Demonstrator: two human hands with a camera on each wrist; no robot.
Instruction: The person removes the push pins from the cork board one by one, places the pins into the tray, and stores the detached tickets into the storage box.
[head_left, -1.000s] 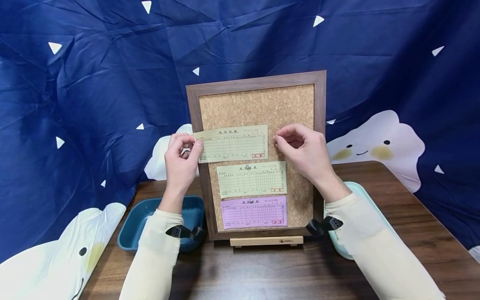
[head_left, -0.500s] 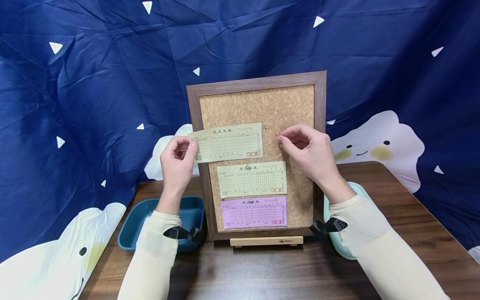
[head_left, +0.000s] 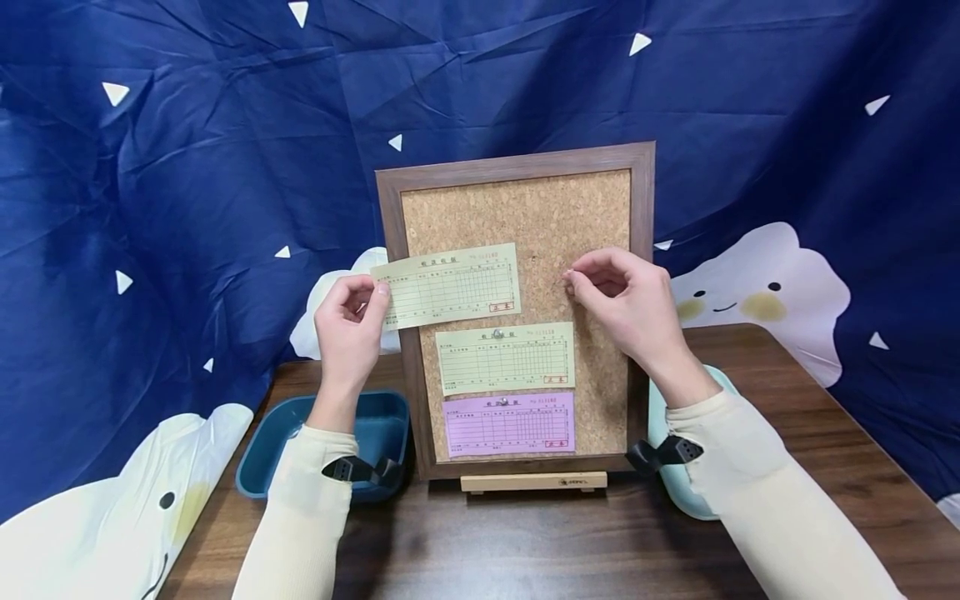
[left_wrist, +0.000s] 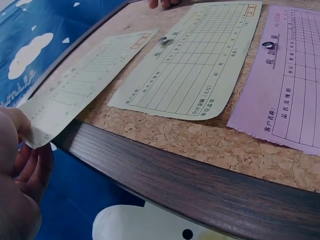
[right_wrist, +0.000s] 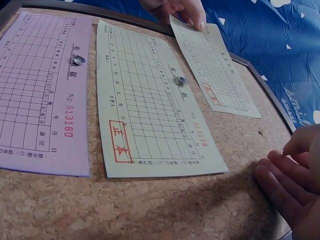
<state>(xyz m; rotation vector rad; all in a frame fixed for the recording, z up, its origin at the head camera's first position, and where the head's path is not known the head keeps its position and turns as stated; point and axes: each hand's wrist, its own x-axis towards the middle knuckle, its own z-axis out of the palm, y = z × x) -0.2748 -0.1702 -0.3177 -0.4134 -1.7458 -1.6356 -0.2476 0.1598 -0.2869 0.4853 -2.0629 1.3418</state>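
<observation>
My left hand [head_left: 348,327] pinches the left edge of a pale green receipt slip [head_left: 457,287], thumb in front. The slip tilts slightly and stands over the left part of a framed cork board [head_left: 517,212]. To its right, my right hand [head_left: 628,304] has thumb and index finger together on what looks like a small pushpin, mostly hidden by the fingertips. Below, a second green receipt [head_left: 506,358] and a purple receipt [head_left: 510,427] are each fixed to the cork by a clear pin. In the right wrist view, a small dark hole [right_wrist: 260,133] marks the cork near my right fingers.
The board leans upright on a light wooden stand [head_left: 534,482] on a dark wood table [head_left: 517,550]. A blue tray [head_left: 258,454] lies behind my left forearm. A pale teal tray [head_left: 678,483] lies partly under my right forearm. A blue curtain [head_left: 225,167] hangs behind.
My left hand has drawn the upper green receipt to the left and a little upward. My right hand has shifted slightly right, fingertips still together. The two lower receipts have stayed put.
</observation>
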